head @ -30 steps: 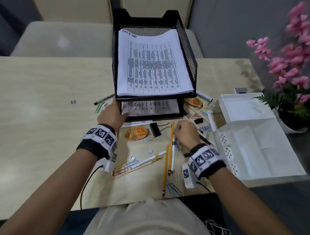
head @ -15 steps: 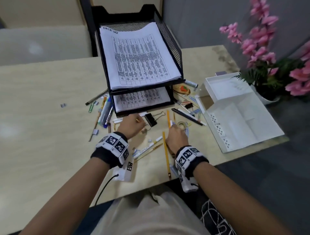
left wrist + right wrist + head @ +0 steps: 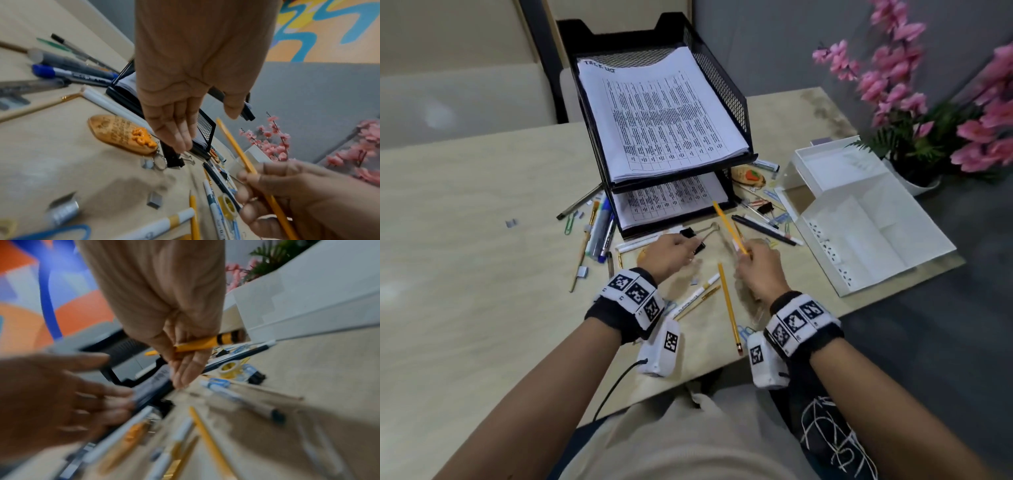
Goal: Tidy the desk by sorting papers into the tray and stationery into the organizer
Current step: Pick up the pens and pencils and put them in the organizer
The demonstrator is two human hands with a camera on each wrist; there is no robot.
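Note:
A black mesh two-tier tray (image 3: pixel 726 85) holds printed papers (image 3: pixel 661 113) on both tiers. A white organizer (image 3: pixel 866 219) lies at the right. My right hand (image 3: pixel 744 251) grips a yellow pencil (image 3: pixel 727 222) raised off the desk, its tip pointing at the tray; the right wrist view shows the pencil (image 3: pixel 197 344) pinched under the thumb. With straight fingers, my left hand (image 3: pixel 685 246) reaches a black binder clip (image 3: pixel 693 236) in front of the tray. In the left wrist view its fingertips (image 3: pixel 183 146) are at the clip (image 3: pixel 172 157), holding nothing.
Loose stationery covers the desk: another yellow pencil (image 3: pixel 727 305), a white pen (image 3: pixel 695 296), a black pen (image 3: pixel 763 229), markers (image 3: pixel 601 233) left of the tray, a wooden keychain (image 3: pixel 123 133), a tape roll (image 3: pixel 227 204). Pink flowers (image 3: pixel 928 113) stand at the back right.
My right hand has lifted a yellow pencil off the desk. The left hand moved from the tray's left side to the binder clip. The head view turned left.

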